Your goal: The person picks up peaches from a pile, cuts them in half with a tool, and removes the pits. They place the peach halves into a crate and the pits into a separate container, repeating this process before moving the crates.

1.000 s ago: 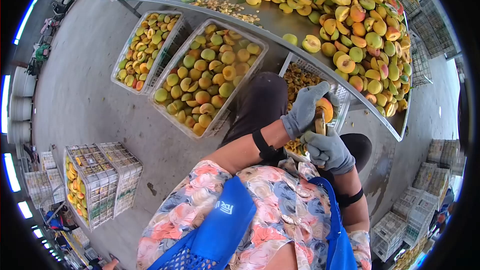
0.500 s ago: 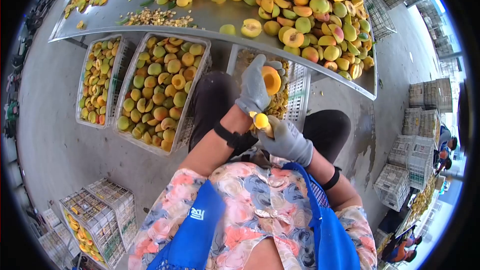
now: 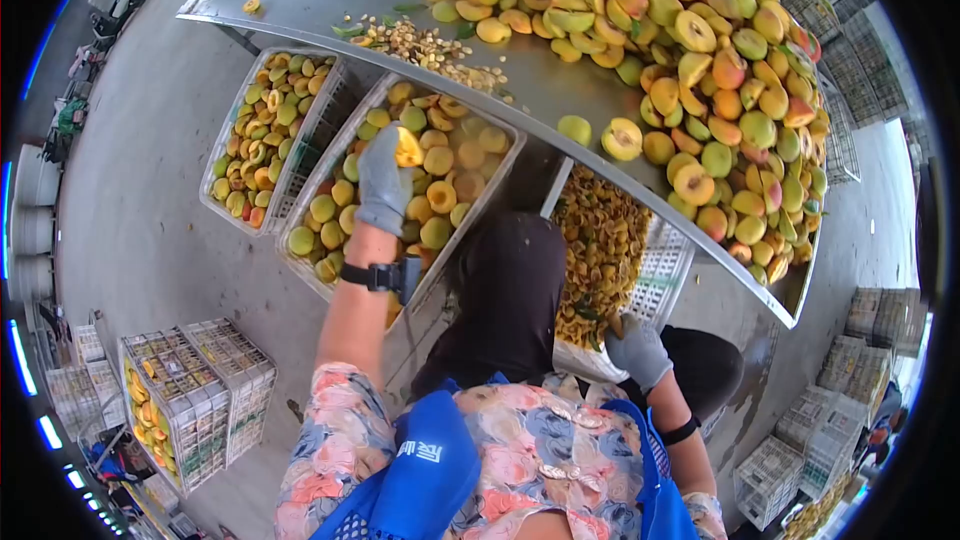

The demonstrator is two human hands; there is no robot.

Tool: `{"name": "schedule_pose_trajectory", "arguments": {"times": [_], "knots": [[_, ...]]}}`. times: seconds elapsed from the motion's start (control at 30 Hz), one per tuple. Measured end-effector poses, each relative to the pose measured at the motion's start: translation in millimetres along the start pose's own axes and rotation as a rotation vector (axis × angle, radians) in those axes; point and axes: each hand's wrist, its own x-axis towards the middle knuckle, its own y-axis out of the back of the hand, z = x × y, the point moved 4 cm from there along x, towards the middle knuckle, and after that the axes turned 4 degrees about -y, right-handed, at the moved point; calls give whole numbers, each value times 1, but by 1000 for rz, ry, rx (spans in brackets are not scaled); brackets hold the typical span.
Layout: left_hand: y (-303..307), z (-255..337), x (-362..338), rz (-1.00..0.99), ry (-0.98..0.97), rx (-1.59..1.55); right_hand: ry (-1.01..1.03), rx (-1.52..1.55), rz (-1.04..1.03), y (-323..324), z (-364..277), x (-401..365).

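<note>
My left hand (image 3: 384,180), in a grey glove, is over the crate of fruit (image 3: 508,155) left of my knees. Its fingers are closed on an orange fruit piece (image 3: 408,147). My right hand (image 3: 638,352), also gloved, is low beside my right knee, at the near end of the crate of brown-yellow scraps (image 3: 603,250). Its fingers are closed round a tool handle (image 3: 614,322); the tool's far end cannot be made out against the scraps. A whole green fruit (image 3: 574,130) and a halved fruit (image 3: 622,139) lie near the metal table's edge.
The metal table (image 3: 560,80) carries a large heap of fruit (image 3: 735,90) and a small pile of pits (image 3: 420,45). Another fruit crate (image 3: 335,105) stands at the far left. Stacked crates (image 3: 200,395) are at lower left, others (image 3: 815,420) at right, with people beyond.
My left hand has moved left from between my knees to over the fruit crate, holding a piece. My right hand has moved away from it, to the right and down. The view has shifted.
</note>
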Motion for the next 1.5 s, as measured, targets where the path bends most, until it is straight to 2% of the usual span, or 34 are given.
{"name": "schedule_pose_trajectory", "arguments": {"times": [0.03, 0.07, 0.1, 0.2, 0.3, 0.33, 0.43, 0.47, 0.57, 0.67, 0.73, 0.77, 0.8, 0.83, 0.87, 0.9, 0.93, 0.97, 1.0, 1.07, 1.1, 1.17, 1.2, 1.23, 1.27, 1.3, 1.33, 1.37, 1.4, 1.5], "knots": [[67, -24, 67, -86, -85, 163, -45, 50, 20, -3, 2, -2], [53, -10, 73, 45, -140, 355, -34, 42, 6, -11, 6, 2], [35, 7, 76, 177, -192, 545, 100, 22, 21, -12, 4, 6], [27, 7, 121, 65, -626, 1167, 76, 28, 41, 0, -14, 16], [34, -22, 157, -36, -637, 1609, -37, 102, -13, 9, -19, 31], [41, -35, 175, -160, -572, 1709, -68, 104, -40, 11, -20, 36], [39, -57, 183, -188, -629, 2079, 33, -74, -55, 8, -17, 45], [37, -54, 186, -151, -511, 2092, 82, -106, -60, 3, -11, 47], [45, -56, 211, -133, -342, 2099, 41, -165, -50, 0, -12, 54], [42, -55, 213, -131, -234, 2174, -46, -73, -99, -19, 3, 58], [20, -45, 200, -175, -137, 2186, -18, 62, -26, -15, -10, 65], [17, -42, 199, -156, -163, 2131, -1, 137, 19, -12, -23, 69], [23, -41, 204, -140, -198, 2080, -111, 135, -15, 1, -39, 70], [34, -45, 212, -127, -231, 2026, -46, 112, 27, 7, -41, 69], [73, -62, 254, -120, -258, 1855, 15, 88, 63, 10, -40, 65], [96, -61, 266, -96, -234, 1369, 79, 65, 90, 9, -37, 60], [121, -54, 267, -62, -192, 892, 176, -170, 136, 4, -26, 52], [138, -45, 262, -19, -154, 415, 41, 2, 155, 13, -28, 48], [140, -16, 244, 134, -302, 439, -95, 173, 170, 33, -39, 43], [61, 72, 152, 310, -597, 299, -336, 424, 240, 58, -54, 33], [21, 97, 119, 377, -644, 231, -326, 463, 242, 58, -56, 31], [-61, 124, 67, 148, -817, 309, -312, 534, 256, 61, -55, 26], [-98, 131, 56, 29, -862, 585, -353, 556, 225, 55, -51, 27], [-129, 129, 48, -93, -900, 865, -244, 395, 225, 48, -40, 29], [-152, 115, 56, -198, -695, 910, -217, 391, 230, 52, -42, 29], [-182, 103, 58, -306, -675, 1055, -190, 387, 233, 56, -47, 29], [-201, 84, 70, -292, -516, 1256, -213, 425, 244, 60, -48, 29], [-204, 48, 104, -431, -517, 1280, -235, 462, 250, 63, -50, 29], [-230, 44, 96, -467, -345, 1538, -255, 497, 254, 65, -50, 29], [-219, -35, 157, -474, -587, 1682, -228, 578, 330, 68, -44, 23]]}}
